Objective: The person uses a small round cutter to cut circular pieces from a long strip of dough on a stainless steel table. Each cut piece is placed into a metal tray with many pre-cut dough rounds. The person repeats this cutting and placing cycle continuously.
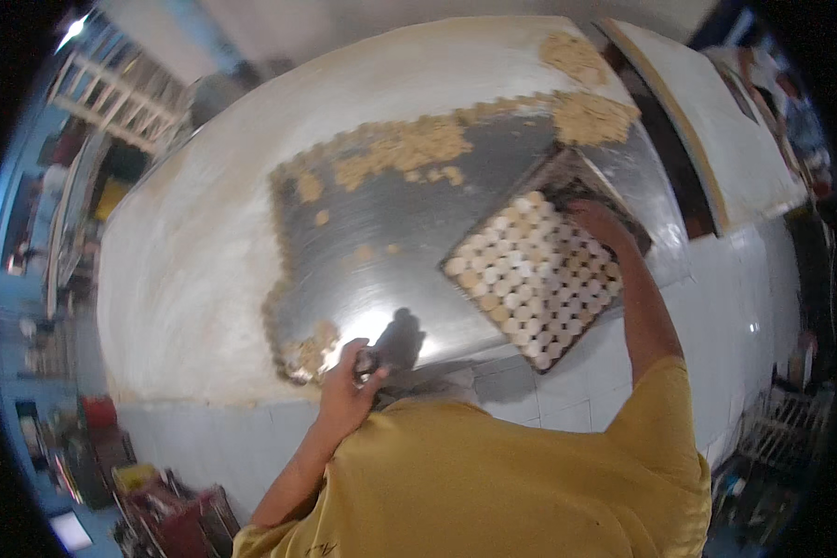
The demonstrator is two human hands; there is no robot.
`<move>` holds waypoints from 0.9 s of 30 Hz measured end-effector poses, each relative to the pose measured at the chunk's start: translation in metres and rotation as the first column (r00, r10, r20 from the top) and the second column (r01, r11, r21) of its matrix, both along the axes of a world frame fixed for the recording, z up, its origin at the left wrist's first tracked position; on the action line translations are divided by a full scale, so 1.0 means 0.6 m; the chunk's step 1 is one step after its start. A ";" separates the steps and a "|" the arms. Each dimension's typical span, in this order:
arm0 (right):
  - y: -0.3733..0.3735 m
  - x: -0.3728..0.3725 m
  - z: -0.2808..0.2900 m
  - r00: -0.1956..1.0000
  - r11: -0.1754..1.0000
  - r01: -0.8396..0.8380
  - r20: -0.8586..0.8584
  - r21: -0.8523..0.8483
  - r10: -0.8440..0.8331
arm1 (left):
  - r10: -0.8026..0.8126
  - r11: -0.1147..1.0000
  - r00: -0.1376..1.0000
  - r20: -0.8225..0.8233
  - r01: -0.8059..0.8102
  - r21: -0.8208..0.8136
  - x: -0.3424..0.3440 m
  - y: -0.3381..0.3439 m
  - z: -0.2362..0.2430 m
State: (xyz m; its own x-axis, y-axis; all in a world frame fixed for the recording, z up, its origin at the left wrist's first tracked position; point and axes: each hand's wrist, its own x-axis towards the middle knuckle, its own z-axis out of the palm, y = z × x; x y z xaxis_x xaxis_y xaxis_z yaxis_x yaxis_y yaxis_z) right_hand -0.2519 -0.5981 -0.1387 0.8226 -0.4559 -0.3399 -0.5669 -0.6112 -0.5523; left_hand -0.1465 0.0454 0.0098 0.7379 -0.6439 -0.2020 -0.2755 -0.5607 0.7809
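Observation:
My left hand (347,383) is at the table's near edge, its fingers curled round a small dark round cutter (366,362). My right hand (597,223) reaches over the far right part of a dark square tray (597,179). Its fingers are close together and slightly blurred, and whatever is in them is hidden. Rows of pale round dough discs (521,270) cover most of the tray, which lies tilted over the table's near right edge. To the left spreads a large sheet of rolled dough (191,251) with a scalloped cut edge.
Bare metal tabletop (418,232) shows between dough and tray. Dough scraps (405,149) lie along the cut edge, and more scraps (593,116) are heaped at the far right. A second pale-topped table (716,121) stands right, across a gap. Red crates (181,511) sit lower left.

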 end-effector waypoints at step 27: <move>1.184 0.196 -0.027 0.768 0.843 -0.338 0.395 -0.418 0.504 | -0.623 0.668 0.761 0.184 0.394 0.632 0.230 0.379 -0.050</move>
